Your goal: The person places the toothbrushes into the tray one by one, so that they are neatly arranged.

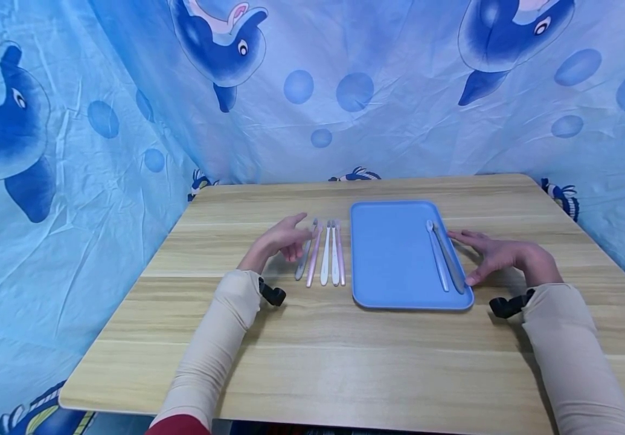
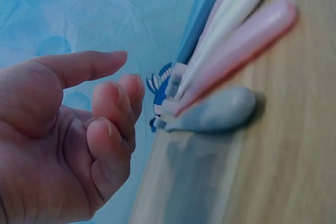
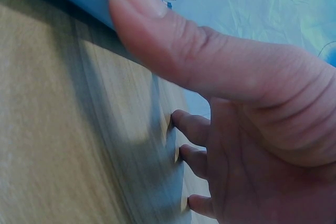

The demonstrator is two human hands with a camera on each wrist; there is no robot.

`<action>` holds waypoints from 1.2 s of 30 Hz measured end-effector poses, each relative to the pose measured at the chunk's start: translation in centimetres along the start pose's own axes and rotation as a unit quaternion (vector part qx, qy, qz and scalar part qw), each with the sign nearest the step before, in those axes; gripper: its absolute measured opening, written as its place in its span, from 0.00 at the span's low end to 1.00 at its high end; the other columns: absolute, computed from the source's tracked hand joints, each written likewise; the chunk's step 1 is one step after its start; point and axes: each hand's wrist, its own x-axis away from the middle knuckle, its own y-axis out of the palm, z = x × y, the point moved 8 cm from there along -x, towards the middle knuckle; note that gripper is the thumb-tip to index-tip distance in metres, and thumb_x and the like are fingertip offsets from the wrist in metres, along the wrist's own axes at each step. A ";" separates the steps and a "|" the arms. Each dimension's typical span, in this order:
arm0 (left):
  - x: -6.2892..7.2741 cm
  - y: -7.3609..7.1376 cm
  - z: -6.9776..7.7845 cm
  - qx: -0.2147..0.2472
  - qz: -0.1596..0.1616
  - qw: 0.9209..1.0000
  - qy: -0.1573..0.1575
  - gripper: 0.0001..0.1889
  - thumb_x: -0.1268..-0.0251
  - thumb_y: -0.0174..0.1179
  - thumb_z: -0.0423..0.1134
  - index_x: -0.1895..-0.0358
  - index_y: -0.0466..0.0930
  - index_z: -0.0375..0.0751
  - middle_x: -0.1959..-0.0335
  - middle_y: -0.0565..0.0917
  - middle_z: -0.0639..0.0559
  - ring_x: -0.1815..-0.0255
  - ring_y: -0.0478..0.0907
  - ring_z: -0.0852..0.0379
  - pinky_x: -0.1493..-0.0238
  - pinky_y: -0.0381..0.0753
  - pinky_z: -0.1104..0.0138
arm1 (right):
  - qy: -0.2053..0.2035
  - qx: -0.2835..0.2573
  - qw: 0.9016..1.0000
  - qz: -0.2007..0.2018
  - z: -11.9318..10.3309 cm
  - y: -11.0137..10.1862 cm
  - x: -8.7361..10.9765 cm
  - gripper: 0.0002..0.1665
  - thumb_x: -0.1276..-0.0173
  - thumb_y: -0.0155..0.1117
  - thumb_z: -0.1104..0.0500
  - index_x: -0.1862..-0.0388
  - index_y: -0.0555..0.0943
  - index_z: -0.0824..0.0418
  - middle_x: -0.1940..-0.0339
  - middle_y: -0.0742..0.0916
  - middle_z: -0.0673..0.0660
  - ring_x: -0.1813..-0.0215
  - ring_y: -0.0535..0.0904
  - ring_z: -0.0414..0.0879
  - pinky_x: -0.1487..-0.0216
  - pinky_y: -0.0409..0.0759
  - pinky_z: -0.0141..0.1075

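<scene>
My left hand point(image 1: 282, 238) hovers beside a row of toothbrushes, its thumb extended, its other fingers loosely curled and nothing in its grasp. Nearest to it is a grey toothbrush point(image 1: 302, 261), followed by a pink toothbrush point(image 1: 314, 260), white ones and another pink one. In the left wrist view the grey handle point(image 2: 220, 111) lies just past the fingertips. My right hand point(image 1: 502, 257) touches the right rim of a blue tray point(image 1: 388, 254), thumb near the front corner and fingers spread along the side. A light-blue toothbrush point(image 1: 439, 260) and a grey toothbrush point(image 1: 450, 263) lie side by side in the tray.
The wooden table point(image 1: 312, 356) carries the tray right of its middle, with the toothbrush row close to the tray's left side. A blue sheet with dolphin prints point(image 1: 301, 139) hangs behind and to the left of the table. Dark wrist mounts point(image 1: 272, 293) sit at both wrists.
</scene>
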 end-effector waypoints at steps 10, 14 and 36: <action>0.2 0.0 -2.5 -0.003 -0.020 0.999 -0.035 0.46 0.27 0.58 0.45 0.17 0.35 0.51 0.87 0.79 0.50 0.90 0.72 0.59 0.87 0.77 0.69 | 0.003 0.010 1.000 0.004 0.3 0.1 0.0 0.73 0.50 0.81 0.44 0.16 0.43 0.53 0.20 0.40 0.77 0.24 0.33 0.83 0.34 0.41 0.83; 0.1 0.1 -2.9 -0.019 -0.031 0.999 -0.037 0.47 0.28 0.59 0.46 0.17 0.36 0.49 0.87 0.79 0.51 0.89 0.73 0.59 0.87 0.76 0.70 | 0.007 0.013 1.000 0.002 0.4 0.1 0.1 0.73 0.50 0.81 0.44 0.16 0.43 0.53 0.21 0.40 0.78 0.24 0.33 0.84 0.35 0.43 0.84; 0.1 0.1 -3.5 -0.044 -0.057 0.995 -0.065 0.53 0.33 0.64 0.46 0.17 0.33 0.49 0.86 0.78 0.52 0.89 0.73 0.60 0.87 0.76 0.69 | 0.010 0.008 1.000 -0.005 0.0 -0.2 -0.1 0.73 0.49 0.81 0.46 0.16 0.42 0.53 0.21 0.39 0.78 0.24 0.31 0.84 0.35 0.40 0.84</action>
